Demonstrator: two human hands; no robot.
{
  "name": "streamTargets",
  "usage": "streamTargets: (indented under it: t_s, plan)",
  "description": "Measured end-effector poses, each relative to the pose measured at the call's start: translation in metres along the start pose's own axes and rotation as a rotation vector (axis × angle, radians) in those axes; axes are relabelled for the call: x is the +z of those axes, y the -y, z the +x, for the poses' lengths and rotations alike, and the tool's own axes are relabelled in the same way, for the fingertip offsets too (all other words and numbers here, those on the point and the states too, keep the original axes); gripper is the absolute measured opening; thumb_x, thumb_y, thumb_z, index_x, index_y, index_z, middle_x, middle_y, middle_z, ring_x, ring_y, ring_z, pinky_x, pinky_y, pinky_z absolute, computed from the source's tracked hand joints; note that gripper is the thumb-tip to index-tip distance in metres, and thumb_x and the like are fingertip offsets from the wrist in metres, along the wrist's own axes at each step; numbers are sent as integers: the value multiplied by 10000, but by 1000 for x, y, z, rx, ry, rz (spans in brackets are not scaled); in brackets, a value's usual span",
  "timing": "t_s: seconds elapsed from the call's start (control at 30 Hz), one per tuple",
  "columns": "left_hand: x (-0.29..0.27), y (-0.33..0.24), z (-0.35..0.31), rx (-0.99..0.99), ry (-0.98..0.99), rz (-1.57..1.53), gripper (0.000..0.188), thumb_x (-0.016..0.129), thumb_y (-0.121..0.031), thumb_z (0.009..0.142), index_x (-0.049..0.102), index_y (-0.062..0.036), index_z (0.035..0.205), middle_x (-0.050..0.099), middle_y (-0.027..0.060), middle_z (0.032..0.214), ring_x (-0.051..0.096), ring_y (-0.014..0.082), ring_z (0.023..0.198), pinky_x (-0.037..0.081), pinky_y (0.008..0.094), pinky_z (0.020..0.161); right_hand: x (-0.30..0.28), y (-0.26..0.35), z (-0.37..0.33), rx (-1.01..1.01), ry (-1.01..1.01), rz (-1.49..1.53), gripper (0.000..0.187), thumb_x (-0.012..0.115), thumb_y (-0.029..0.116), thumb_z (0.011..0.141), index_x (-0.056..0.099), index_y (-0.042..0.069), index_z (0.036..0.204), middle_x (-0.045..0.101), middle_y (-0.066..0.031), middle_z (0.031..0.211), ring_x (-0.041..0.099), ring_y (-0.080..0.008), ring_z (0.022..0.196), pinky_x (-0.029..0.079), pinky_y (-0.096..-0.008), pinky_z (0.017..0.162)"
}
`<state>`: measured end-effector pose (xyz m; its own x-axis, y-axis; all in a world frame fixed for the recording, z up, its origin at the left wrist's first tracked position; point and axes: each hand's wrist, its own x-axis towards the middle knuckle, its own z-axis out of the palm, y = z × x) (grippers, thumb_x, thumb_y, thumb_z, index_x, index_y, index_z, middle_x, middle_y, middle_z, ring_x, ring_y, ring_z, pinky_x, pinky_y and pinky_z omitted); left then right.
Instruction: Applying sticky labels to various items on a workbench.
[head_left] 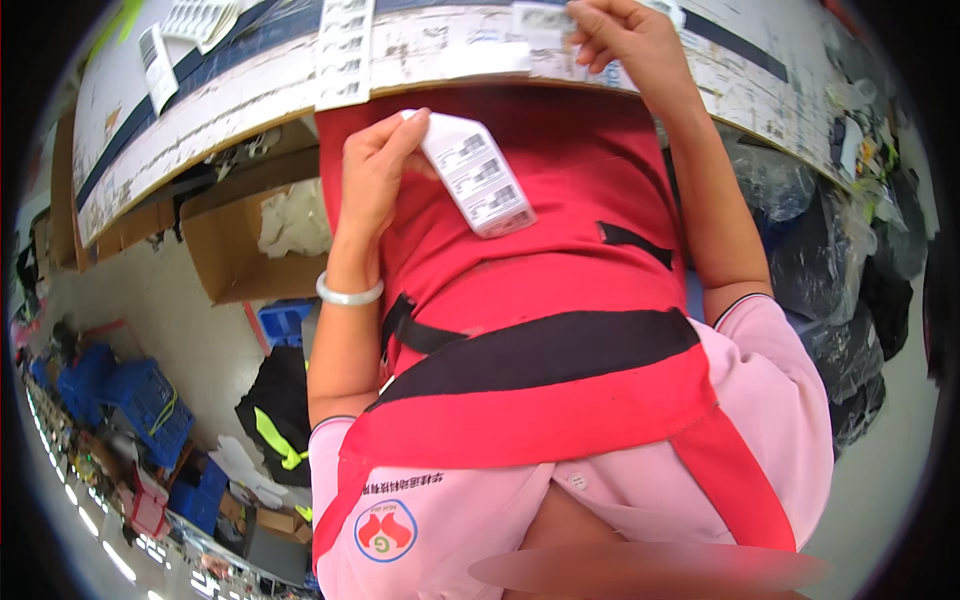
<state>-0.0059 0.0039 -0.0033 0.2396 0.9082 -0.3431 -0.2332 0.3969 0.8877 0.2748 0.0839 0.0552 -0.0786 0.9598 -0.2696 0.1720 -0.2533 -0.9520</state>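
Observation:
My left hand [375, 170] is raised in front of my red apron [560, 260] and grips a white strip of barcode labels [478, 175] by its upper end; the strip hangs down to the right. A white bracelet [350, 293] circles that wrist. My right hand [625, 45] reaches onto the worn white table [250, 100] and pinches a small white label [540, 20] lying there. Another long label strip [345, 50] hangs over the table's edge between my two hands.
More label sheets [195, 20] lie at the table's far left. Under the table stands an open cardboard box [235, 250] with white material in it. Blue crates [150, 400] and a black garment [275, 420] sit on the floor at left. Dark plastic bags [830, 260] pile at right.

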Motion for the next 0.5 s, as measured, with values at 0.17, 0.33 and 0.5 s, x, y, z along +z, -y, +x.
streamTargets:
  t_s: [0.17,0.33,0.5]
  plan:
    - [11,-8,4,-11,-30,-36,233,558,-169,963,673,32,943,677,62,828,636,113,691,508,220,560,-98,-32,39,-122,-479,-294,185,679,198,864,633,19,857,620,-53,679,589,-111,539,478,-251,477]
    - [16,-10,3,-8,-45,-23,252,549,-185,973,670,32,933,667,71,776,632,124,631,508,220,536,-114,-35,43,22,-572,-863,246,741,227,783,617,18,825,619,-81,675,599,-121,572,468,-296,505]
    - [15,-11,3,-48,-14,41,297,551,-229,977,658,22,858,648,82,680,608,125,547,486,220,502,-90,-31,20,-260,-363,-919,209,685,233,863,657,36,926,642,-34,755,592,-80,647,468,-232,557]
